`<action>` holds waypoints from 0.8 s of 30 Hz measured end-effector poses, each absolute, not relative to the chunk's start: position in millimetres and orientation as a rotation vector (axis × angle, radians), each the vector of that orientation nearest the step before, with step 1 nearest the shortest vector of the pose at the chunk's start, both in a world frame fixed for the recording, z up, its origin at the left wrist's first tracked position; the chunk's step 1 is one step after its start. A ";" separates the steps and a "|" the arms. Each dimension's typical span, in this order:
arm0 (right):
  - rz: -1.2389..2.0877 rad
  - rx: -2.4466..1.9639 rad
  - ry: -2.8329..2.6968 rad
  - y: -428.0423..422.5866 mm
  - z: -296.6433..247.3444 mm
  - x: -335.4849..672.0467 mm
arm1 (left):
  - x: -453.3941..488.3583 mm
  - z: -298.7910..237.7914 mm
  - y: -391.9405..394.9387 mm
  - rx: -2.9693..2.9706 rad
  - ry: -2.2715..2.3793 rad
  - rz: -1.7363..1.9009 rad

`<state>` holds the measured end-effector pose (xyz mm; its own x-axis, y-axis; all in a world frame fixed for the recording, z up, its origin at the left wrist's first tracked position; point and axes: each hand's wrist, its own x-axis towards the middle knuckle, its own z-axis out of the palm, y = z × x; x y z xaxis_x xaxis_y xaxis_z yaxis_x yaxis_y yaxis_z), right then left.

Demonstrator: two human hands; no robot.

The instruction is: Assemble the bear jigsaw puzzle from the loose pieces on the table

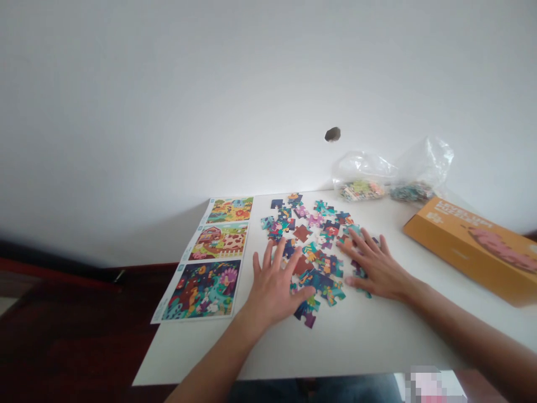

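A loose spread of colourful jigsaw puzzle pieces (302,233) covers the middle of the white table. My left hand (274,285) lies over the left part of the spread, fingers apart, its thumb above some lower pieces. On the right side my right hand (375,268) rests with fingers spread, covering parts of several pieces. Neither hand grips a piece. A picture sheet (250,253) with three printed scenes lies left of my left hand; its lowest scene is dark blue with a purple peacock-like bird.
Two clear plastic bags, a left one (363,189) and a right one (413,191), hold more pieces by the wall. An orange puzzle box (474,246) lies at the right. The white wall (168,112) has a hole (333,134). The table's front edge runs close to my body.
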<state>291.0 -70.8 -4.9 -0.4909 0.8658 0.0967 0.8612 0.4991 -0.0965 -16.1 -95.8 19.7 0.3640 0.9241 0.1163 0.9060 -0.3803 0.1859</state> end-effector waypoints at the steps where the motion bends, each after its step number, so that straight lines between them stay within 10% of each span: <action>1: 0.035 -1.509 -2.611 -78.3 -7.7 292.8 | -15.7 15.3 -103.4 2.523 1.662 0.264; 24: -0.009 -1.542 -2.357 -4.3 -17.4 239.0 | 8.7 -4.8 -20.2 2.347 1.921 0.557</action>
<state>239.0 -4.3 -17.4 -0.3638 0.8914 0.2705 0.8934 0.4161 -0.1696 8.7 -20.2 -4.8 0.1594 0.9579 0.2386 0.9372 -0.2228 0.2685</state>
